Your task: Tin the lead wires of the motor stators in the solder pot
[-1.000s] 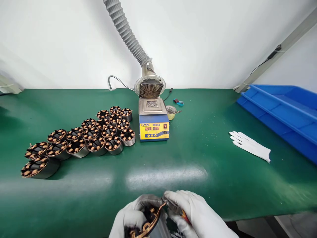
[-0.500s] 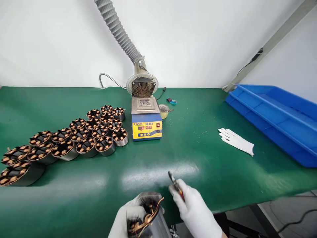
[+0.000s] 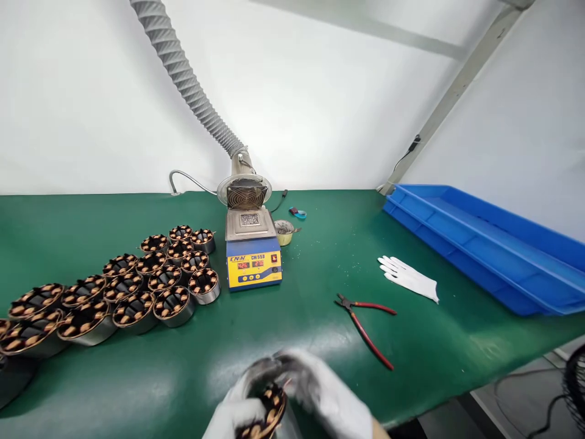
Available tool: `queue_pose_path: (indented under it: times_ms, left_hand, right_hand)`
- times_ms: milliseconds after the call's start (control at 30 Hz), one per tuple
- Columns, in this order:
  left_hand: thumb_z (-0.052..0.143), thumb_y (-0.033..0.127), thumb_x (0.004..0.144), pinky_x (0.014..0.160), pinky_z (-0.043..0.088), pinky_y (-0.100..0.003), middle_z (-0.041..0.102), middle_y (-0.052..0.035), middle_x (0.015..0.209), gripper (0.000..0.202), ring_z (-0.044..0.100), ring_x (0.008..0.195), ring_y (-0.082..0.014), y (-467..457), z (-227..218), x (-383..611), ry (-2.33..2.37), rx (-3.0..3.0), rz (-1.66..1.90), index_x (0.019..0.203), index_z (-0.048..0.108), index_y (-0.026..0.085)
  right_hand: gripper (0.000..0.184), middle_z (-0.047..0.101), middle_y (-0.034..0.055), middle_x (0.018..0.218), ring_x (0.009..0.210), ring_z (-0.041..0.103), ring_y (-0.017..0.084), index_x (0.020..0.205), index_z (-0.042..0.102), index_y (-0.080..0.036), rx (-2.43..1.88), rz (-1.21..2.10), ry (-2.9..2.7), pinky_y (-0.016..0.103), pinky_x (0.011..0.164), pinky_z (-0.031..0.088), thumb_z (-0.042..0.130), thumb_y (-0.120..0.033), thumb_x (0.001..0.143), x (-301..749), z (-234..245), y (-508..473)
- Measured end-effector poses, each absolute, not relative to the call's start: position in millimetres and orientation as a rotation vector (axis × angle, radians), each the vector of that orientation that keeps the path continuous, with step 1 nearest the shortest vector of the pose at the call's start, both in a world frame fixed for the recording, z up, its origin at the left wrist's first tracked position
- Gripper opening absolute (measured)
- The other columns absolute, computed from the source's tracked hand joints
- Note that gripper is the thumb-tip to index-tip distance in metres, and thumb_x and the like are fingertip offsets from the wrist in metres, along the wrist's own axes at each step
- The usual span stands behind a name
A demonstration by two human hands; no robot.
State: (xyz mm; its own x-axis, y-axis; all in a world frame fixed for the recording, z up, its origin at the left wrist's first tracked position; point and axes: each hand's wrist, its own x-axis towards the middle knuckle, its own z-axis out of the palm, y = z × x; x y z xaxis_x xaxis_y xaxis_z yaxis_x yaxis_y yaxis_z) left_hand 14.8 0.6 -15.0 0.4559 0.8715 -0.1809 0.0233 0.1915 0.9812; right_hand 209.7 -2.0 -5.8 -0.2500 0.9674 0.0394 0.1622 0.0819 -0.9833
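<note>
My left hand (image 3: 242, 396), in a white glove with darkened fingertips, is closed around a motor stator (image 3: 274, 414) at the bottom of the view. Copper windings and black inserts show inside its grey metal shell, and a short wire end sticks up at the rim. My right hand (image 3: 324, 390), also gloved, is at the stator's far right side near that wire. Motion blurs its fingers, so their grip is unclear. Diagonal cutting pliers (image 3: 361, 317) with red handles lie spread on the green table, right of my hands.
Several stators (image 3: 132, 308) stand in rows at left. A blue and yellow solder pot (image 3: 253, 265) sits under an exhaust hose (image 3: 187, 79). Beside it is a small yellow cup (image 3: 285, 238). A white glove (image 3: 409, 277) and blue trays (image 3: 484, 244) are at right.
The pliers have left my right hand and now lie on the table. My right hand has moved left to the stator, which my left hand still holds. The view has shifted.
</note>
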Motion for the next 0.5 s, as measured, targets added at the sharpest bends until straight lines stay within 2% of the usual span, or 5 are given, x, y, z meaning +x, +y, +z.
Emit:
queue_pose_path:
  times_ms: [67,167,233,367,500]
  left_hand:
    - [0.065,0.019,0.065,0.106,0.019,-0.062,0.058,-0.0075,0.126,0.011,0.036,0.127,-0.0401,5.4,-1.9,21.0,1.047,1.538,0.825,0.070,0.072,0.026]
    - [0.061,0.028,0.075,0.106,0.012,-0.064,0.057,-0.0065,0.127,0.019,0.032,0.129,-0.0376,10.6,14.4,25.2,1.207,1.805,0.791,0.092,0.070,0.030]
    - [0.052,0.029,0.082,0.105,0.018,-0.063,0.064,-0.0061,0.118,0.024,0.048,0.118,-0.0340,12.2,18.1,27.3,1.223,1.852,0.772,0.101,0.067,0.031]
    - [0.049,0.031,0.082,0.099,0.033,-0.056,0.073,-0.0054,0.090,0.022,0.059,0.102,-0.0309,10.0,14.2,35.8,1.353,1.501,0.931,0.080,0.070,0.028]
    - [0.067,0.046,0.069,0.063,0.054,-0.032,0.069,-0.0032,0.069,0.024,0.064,0.069,-0.0214,9.2,6.9,37.4,1.374,0.862,1.140,0.070,0.066,0.022]
  right_hand:
    - [0.071,0.063,0.0101,0.080,0.083,0.063,0.026,0.093,0.060,-0.018,-0.896,1.537,-1.437,0.037,0.069,0.051,0.043,-0.082,0.066,176.9,-7.1,-5.8]
    - [0.062,0.063,0.0087,0.075,0.082,0.063,0.026,0.093,0.061,-0.018,-0.788,1.610,-1.114,0.037,0.072,0.051,0.051,-0.074,0.068,149.1,-10.1,-6.3]
    - [0.051,0.064,0.0077,0.074,0.082,0.063,0.025,0.095,0.061,-0.019,-0.786,1.600,-0.926,0.037,0.074,0.051,0.053,-0.065,0.074,143.1,-12.9,-7.6]
    - [0.042,0.065,0.0065,0.077,0.077,0.064,0.023,0.095,0.064,-0.019,-0.745,1.729,-0.653,0.035,0.073,0.051,0.064,-0.053,0.071,141.8,-17.2,-13.6]
    - [0.039,0.067,0.0073,0.080,0.070,0.064,0.021,0.100,0.065,-0.018,-0.660,1.846,-0.366,0.034,0.068,0.051,0.068,-0.044,0.070,141.5,-20.9,-15.7]
